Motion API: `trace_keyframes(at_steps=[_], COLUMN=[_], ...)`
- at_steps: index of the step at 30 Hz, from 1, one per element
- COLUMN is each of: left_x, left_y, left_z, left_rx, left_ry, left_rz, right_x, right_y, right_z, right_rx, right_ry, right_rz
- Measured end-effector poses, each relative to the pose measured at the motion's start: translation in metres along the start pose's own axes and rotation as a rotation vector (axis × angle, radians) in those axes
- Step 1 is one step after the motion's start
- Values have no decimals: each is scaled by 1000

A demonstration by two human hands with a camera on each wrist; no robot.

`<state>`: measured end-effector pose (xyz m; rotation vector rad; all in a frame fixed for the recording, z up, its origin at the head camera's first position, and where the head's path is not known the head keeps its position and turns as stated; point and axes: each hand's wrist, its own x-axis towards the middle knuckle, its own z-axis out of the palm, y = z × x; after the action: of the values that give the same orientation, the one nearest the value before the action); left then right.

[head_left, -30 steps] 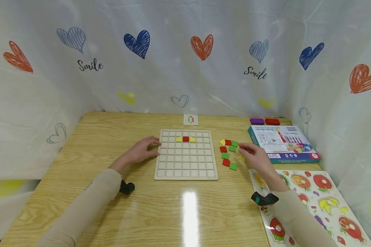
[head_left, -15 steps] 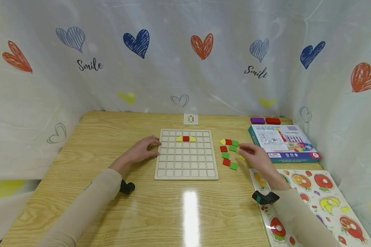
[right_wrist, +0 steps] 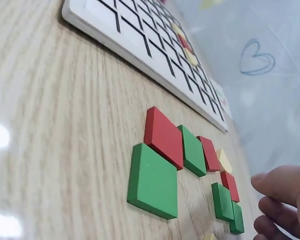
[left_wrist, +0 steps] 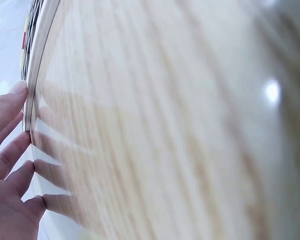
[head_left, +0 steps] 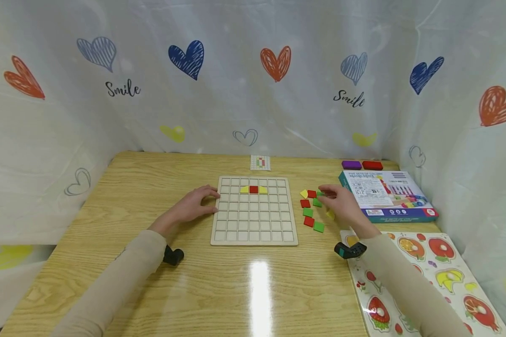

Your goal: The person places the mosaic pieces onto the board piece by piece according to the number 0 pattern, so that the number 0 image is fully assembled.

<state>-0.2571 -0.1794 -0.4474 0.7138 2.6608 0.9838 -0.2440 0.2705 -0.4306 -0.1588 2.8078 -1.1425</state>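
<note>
A pale wooden grid board [head_left: 254, 220] lies mid-table, with a red square tile [head_left: 253, 189] between two yellow pieces in an upper row. At its left edge rests my left hand [head_left: 191, 206], fingers spread, with fingertips against the rim in the left wrist view. My right hand [head_left: 341, 203] is over the far-right part of the loose tiles and overlaps a green tile [head_left: 319, 193]. In the right wrist view its thumb and loosely bent fingers [right_wrist: 277, 185] are beside two small green tiles [right_wrist: 223, 201], with nothing visible between them. Nearer lie a red tile [right_wrist: 163, 137] and a green tile [right_wrist: 153, 185].
Behind the board a small pattern card [head_left: 260, 163] lies against the curtain. To the right are a toy box [head_left: 388, 196], a purple block [head_left: 352, 164], a red block [head_left: 372, 165] and a fruit puzzle board [head_left: 430, 281], partly under my right forearm.
My right hand has moved left and slightly away from me, from beside the loose tiles to over the upper green one. My left hand has stayed at the board's edge.
</note>
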Motion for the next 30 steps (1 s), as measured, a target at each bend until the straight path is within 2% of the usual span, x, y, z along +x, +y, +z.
trace_keyframes(at_steps=[8, 13, 15, 25, 30], left_x=[0, -1, -1, 0, 1], left_y=[-2, -3, -3, -2, -3], left_z=[2, 2, 2, 0, -1], left_rx=[-4, 4, 5, 19, 30], left_ry=[1, 4, 6, 4, 0], left_rz=[-5, -2, -5, 5, 20], right_x=[32, 39, 41, 51, 54], right_y=[1, -4, -4, 2, 2], right_z=[8, 13, 14, 13, 12], right_rx=[-186, -268, -271, -232, -234], right_ry=[-62, -60, -51, -23, -11], right_rz=[-54, -153, -161, -98, -107])
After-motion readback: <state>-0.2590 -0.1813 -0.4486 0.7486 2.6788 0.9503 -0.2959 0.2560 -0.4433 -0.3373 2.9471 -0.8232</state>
